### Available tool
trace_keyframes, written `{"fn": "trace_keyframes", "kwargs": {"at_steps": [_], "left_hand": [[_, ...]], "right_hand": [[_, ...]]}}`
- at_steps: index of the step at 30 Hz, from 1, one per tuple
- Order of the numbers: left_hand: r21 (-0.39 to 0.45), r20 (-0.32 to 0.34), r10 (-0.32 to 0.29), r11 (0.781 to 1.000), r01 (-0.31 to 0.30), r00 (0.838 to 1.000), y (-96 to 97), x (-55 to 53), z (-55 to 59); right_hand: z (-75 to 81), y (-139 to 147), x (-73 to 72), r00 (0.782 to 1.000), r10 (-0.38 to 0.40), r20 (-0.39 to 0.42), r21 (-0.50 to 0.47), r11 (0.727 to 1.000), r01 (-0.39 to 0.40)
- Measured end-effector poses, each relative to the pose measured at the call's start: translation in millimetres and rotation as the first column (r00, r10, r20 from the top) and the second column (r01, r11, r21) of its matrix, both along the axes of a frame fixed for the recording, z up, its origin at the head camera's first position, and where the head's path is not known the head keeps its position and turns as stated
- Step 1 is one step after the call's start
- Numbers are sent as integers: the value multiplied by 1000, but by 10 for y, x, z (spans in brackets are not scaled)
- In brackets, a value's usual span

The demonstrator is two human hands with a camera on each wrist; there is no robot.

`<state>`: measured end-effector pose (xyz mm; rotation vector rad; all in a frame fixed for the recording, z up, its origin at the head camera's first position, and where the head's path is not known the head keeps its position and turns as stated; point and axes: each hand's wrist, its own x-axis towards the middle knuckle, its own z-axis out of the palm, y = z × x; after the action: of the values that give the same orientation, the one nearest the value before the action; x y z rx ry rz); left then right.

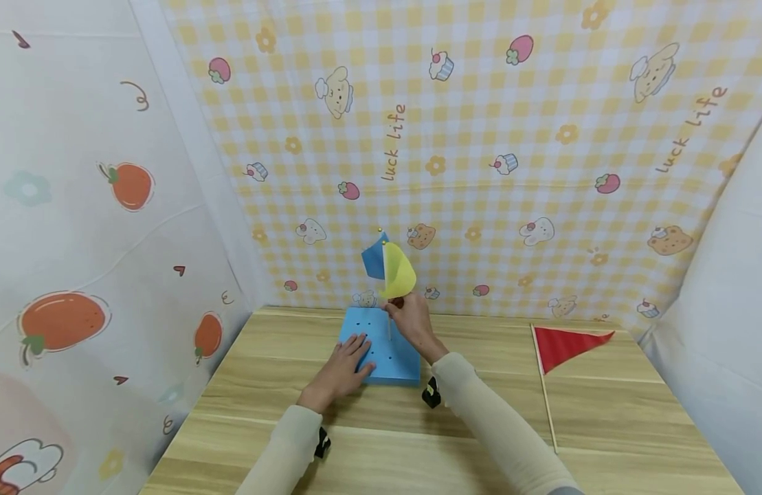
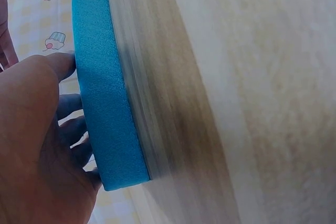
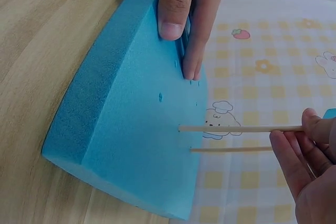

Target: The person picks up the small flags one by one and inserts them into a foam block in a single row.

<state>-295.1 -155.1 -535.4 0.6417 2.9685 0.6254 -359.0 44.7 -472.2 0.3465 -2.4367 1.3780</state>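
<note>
A blue foam block (image 1: 393, 371) with several small holes lies on the table. My left hand (image 1: 343, 368) rests on its left part with fingers spread; in the left wrist view the thumb touches the block's side edge. My right hand (image 1: 411, 320) pinches the wooden stick (image 3: 226, 128) of a yellow flag (image 1: 399, 271) above the block. That stick's lower end meets the block's top face; whether it is inside a hole I cannot tell. Just behind it, a blue flag (image 1: 374, 261) stands on a second stick (image 3: 231, 149) in the block.
A red triangular flag (image 1: 566, 347) on a wooden stick lies on the table at the right. Behind the block rises a yellow checked cloth (image 1: 455, 199) with printed cartoons. White cloth hangs at both sides of the wooden table (image 1: 282, 357).
</note>
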Motion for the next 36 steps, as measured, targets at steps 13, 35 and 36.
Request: {"fn": "trace_keyframes", "kwargs": {"at_steps": [13,35,36], "left_hand": [[-1,0,2,1000,-2,1000,-4,3,-4],[8,-4,2,1000,-2,1000,-2,3,-9],[7,-4,1,1000,-1,1000,-3,2,-8]], "right_hand": [[0,1,15,1000,-10,-13,17,1000,10],[-46,35,4,1000,18,-10,52,998,-18],[-46,37,8,1000,20,-7,50,999,-20]]}}
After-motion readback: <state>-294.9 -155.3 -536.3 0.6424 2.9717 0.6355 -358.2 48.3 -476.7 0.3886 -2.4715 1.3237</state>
